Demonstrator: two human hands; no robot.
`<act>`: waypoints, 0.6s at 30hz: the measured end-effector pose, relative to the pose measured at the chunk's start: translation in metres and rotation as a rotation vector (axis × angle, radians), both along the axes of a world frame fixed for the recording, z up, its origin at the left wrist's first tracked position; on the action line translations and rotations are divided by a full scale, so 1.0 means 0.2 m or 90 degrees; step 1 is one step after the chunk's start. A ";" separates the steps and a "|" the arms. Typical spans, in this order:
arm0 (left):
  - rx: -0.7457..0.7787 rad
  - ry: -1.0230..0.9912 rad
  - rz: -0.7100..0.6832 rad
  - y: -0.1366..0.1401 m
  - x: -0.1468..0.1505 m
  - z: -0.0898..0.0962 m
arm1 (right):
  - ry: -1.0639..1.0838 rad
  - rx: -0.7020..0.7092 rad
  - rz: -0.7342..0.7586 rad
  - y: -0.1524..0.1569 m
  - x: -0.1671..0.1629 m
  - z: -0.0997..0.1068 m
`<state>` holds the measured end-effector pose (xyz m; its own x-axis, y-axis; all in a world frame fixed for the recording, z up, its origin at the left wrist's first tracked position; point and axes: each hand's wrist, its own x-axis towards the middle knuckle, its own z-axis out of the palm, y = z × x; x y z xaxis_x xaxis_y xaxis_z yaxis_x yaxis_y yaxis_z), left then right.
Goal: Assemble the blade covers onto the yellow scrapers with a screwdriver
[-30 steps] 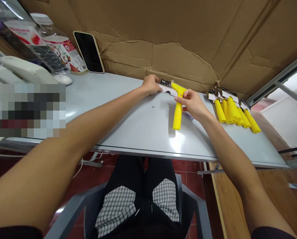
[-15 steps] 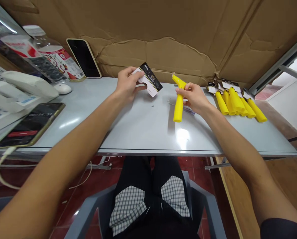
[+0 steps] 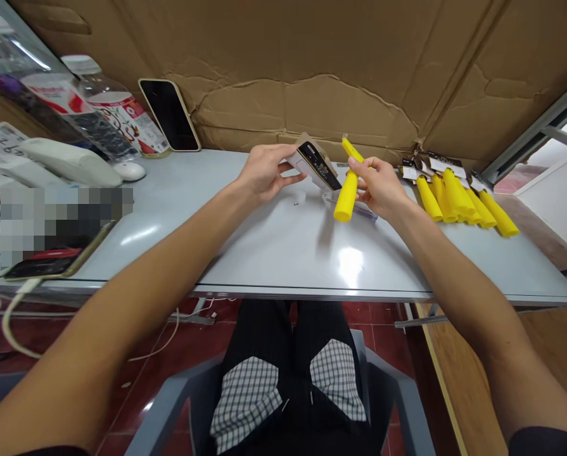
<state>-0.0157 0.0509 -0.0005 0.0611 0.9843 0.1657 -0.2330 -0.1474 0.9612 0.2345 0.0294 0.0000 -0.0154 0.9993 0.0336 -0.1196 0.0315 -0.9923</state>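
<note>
My left hand (image 3: 270, 172) pinches the edge of a folded black-and-white cardboard packaging card (image 3: 317, 166), which tilts over the table. In my right hand (image 3: 377, 185) is a yellow T-shaped plastic handle (image 3: 346, 197), its round hollow end pointing down toward me and its narrow head pointing up and away. The card's right end is close to the yellow handle; I cannot tell whether they touch. Below my right hand lies a screwdriver with a clear purplish grip (image 3: 366, 214), partly hidden. A tiny metal screw (image 3: 296, 203) lies on the table under the card.
Several yellow handles with cards (image 3: 458, 199) lie at the right of the grey table (image 3: 264, 253). On the left are a charging phone (image 3: 50, 263), a white mouse (image 3: 130, 171), a white scanner-like device (image 3: 69, 161) and bottles (image 3: 121, 117). Another phone (image 3: 172, 117) leans on the cardboard wall (image 3: 283, 50).
The card has moved right toward the yellow handle and is bent open. The yellow handle has tilted, with its head farther right. The view has shifted slightly.
</note>
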 end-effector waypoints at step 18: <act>-0.023 -0.028 -0.119 -0.10 0.10 -0.02 | 0.094 0.269 -0.199 0.19 0.18 -0.02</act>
<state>0.0046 0.0301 -0.0053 0.2368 0.9619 0.1369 -0.2956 -0.0629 0.9532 0.2713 0.0671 -0.0034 0.3153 0.8545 0.4127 -0.1775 0.4803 -0.8589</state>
